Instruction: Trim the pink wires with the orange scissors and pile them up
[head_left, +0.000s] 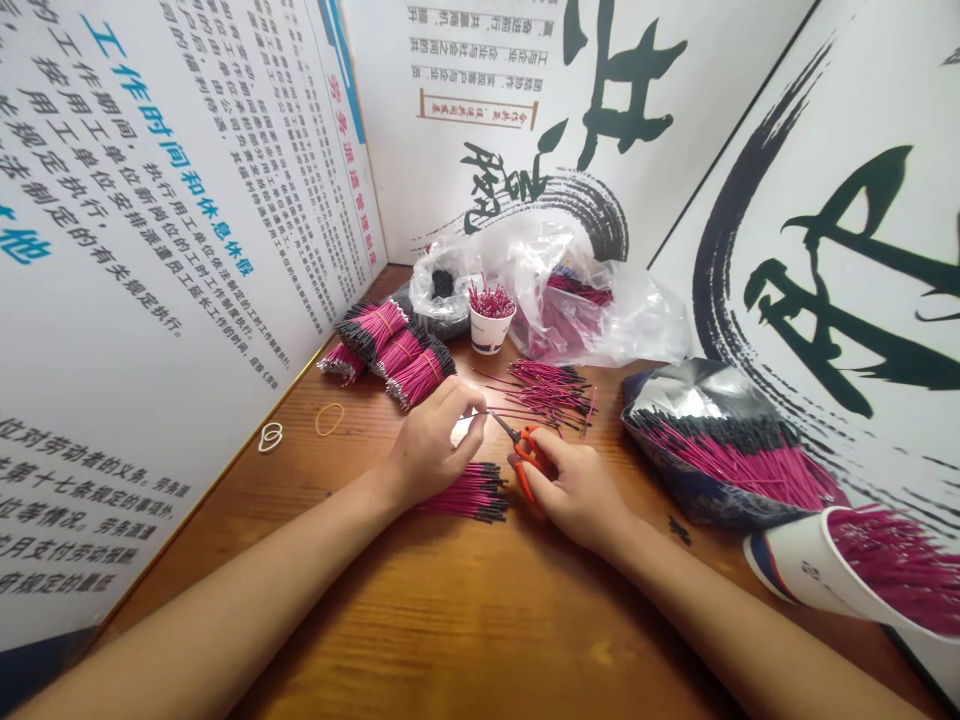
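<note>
My right hand (577, 490) grips orange-handled scissors (534, 455), their narrow blades pointing left toward my other hand. The thumb and forefinger of my left hand (439, 440) are pinched together at the blade tips. Something thin and dark shows between them, too small to make out. Below my left hand lies a row of pink wires (469, 492) with black ends, partly covered by the hand. Just beyond the scissors, a loose heap of similar wires (551, 392) is spread on the table.
Banded wire bundles (401, 350) are stacked at the back left, near rubber bands (330, 420). Behind are a paper cup of wires (492, 325) and clear plastic bags (637, 320). An open bag of wires (675, 480) and a tilted cup (806, 560) stand right. Printed panels enclose the table.
</note>
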